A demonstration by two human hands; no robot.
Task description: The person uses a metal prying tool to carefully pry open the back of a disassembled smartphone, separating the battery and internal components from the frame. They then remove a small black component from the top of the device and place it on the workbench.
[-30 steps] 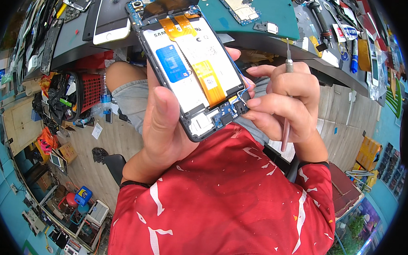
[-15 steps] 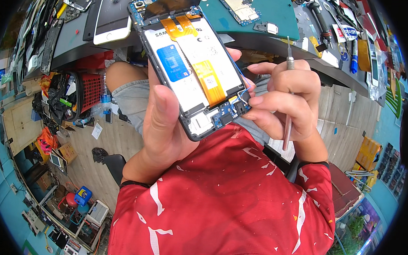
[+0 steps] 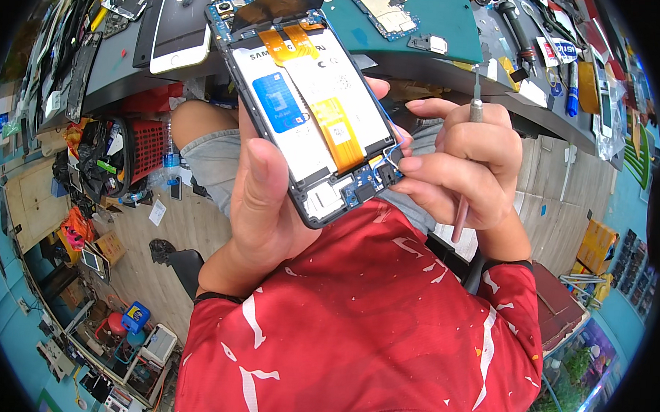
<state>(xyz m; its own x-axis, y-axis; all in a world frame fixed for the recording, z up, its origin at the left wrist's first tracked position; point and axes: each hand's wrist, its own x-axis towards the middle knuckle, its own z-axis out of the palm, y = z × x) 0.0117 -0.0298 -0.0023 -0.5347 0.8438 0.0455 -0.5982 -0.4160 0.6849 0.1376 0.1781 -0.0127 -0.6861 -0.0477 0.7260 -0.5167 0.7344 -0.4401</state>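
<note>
An opened smartphone (image 3: 316, 110) lies tilted in my left hand (image 3: 264, 196), thumb along its left edge and fingertips showing at its right edge. Its white battery (image 3: 274, 141) is exposed, crossed by an orange flex cable (image 3: 333, 125). A dark film (image 3: 279, 11) sticks up at the top end. Thin blue wires (image 3: 387, 161) loop by the small lower circuit board (image 3: 364, 185). My right hand (image 3: 468, 160) is closed round a slim metal screwdriver (image 3: 477, 102), its tip pointing up. The right thumb and a finger touch the phone's lower right corner beside the wires.
Ahead, a grey bench carries a green mat (image 3: 448, 27) with a loose circuit board (image 3: 383, 9). A white phone (image 3: 183, 26) lies left of the mat. Tools and a blue marker (image 3: 573, 91) crowd the right side. A red basket (image 3: 147, 146) stands low at left.
The screwdriver in my right hand has shifted slightly right and stands a little more upright. My right fingers stay at the phone's corner; the left hand and phone have hardly moved.
</note>
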